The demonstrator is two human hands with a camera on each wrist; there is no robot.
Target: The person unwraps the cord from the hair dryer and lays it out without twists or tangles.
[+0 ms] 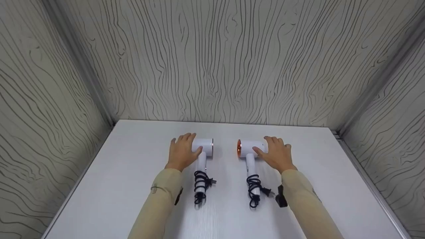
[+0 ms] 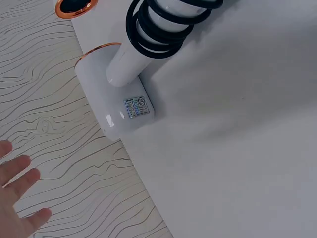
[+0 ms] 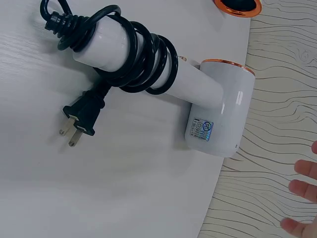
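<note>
- White left dryer and right dryer lie on the table, between the hands.
- Left hand: nearer the left dryer, just to its right; fingers spread, gripping nothing.
- Right hand: nearer the right dryer, just to its left; also spread and without a grip.
- Long axes: handles run back toward the person, barrels crosswise, mouths facing each other.
- Head view: thumbs overlap the barrels, contact unclear. Wrist views: gap at the fingertips, plus a label on each barrel; right wrist shows the plug prongs close up.
</note>
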